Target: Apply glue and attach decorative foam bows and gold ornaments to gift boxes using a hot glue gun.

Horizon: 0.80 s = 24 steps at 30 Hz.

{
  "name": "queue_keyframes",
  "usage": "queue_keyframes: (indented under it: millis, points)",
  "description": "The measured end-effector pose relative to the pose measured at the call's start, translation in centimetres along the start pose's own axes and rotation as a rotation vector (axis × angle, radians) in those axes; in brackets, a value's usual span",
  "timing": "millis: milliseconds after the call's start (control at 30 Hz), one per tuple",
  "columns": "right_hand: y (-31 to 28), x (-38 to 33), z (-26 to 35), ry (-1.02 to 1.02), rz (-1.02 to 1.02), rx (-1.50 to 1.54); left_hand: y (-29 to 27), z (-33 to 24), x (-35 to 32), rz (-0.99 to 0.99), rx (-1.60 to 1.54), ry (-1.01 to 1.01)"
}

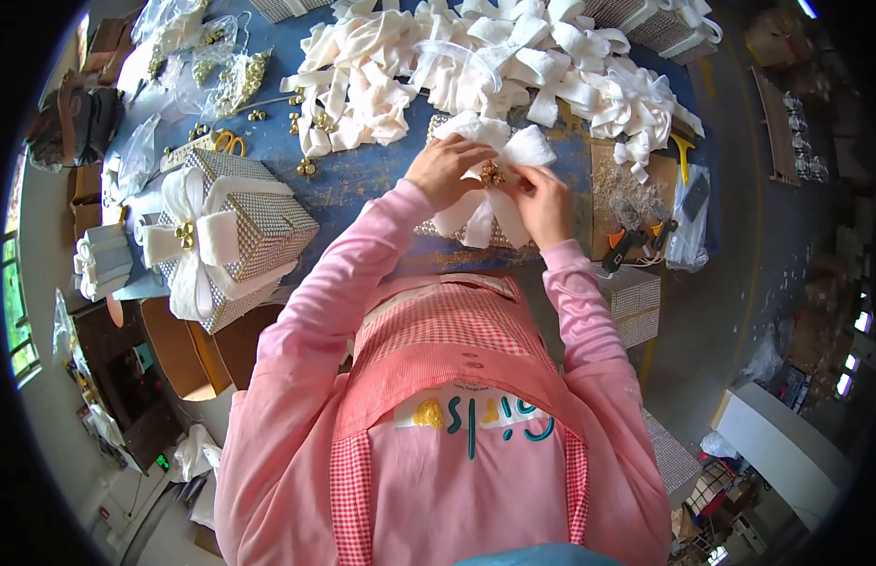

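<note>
Both hands are on it now: the left hand [444, 168] pinches the top of the white ribbon bow [494, 179], fingers curled onto the fabric, while the right hand [543, 203] nips its right loop beside the gold ornament [492, 174]. The bow sits on a rhinestone box [436, 229], mostly hidden, near the blue tabletop's [362, 179] front edge. A finished box [240, 226] stands at the left edge.

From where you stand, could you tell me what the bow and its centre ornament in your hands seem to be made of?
The bow looks like soft white fabric ribbon, matte and slightly fuzzy at the loops. The centre ornament appears to be shiny gold-coloured metal or plated plastic; it glints. The left hand and right hand pinch it.
</note>
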State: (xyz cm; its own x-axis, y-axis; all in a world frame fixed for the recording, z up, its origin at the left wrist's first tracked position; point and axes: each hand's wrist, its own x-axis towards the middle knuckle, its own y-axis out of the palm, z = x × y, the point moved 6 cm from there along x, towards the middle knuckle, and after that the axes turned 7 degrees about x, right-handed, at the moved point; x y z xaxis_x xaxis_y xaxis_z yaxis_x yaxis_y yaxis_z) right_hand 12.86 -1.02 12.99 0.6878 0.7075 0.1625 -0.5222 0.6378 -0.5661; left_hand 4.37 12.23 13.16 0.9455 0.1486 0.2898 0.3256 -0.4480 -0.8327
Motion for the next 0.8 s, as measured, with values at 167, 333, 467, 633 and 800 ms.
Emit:
queue_keyframes:
  millis: [167,333,467,633,800]
  points:
    - [-3.9,-0.9,0.9,0.029,-0.040,-0.002,-6.8,0.9,-6.0,-0.236,-0.047,-0.395]
    - [-2.3,-0.7,1.9,-0.116,0.009,-0.122,-7.0,-1.4,-6.1,-0.257,0.117,-0.273]
    - [-0.1,-0.3,1.6,-0.140,0.034,-0.277,-2.8,-2.2,-1.5,-0.059,0.150,-0.062]
    - [1.4,-0.2,0.4,-0.121,0.072,-0.290,1.8,-0.4,0.5,0.162,0.170,0.006]
    - [2.0,0.5,-0.6,-0.093,0.060,-0.279,2.9,1.1,0.4,0.118,0.093,-0.022]
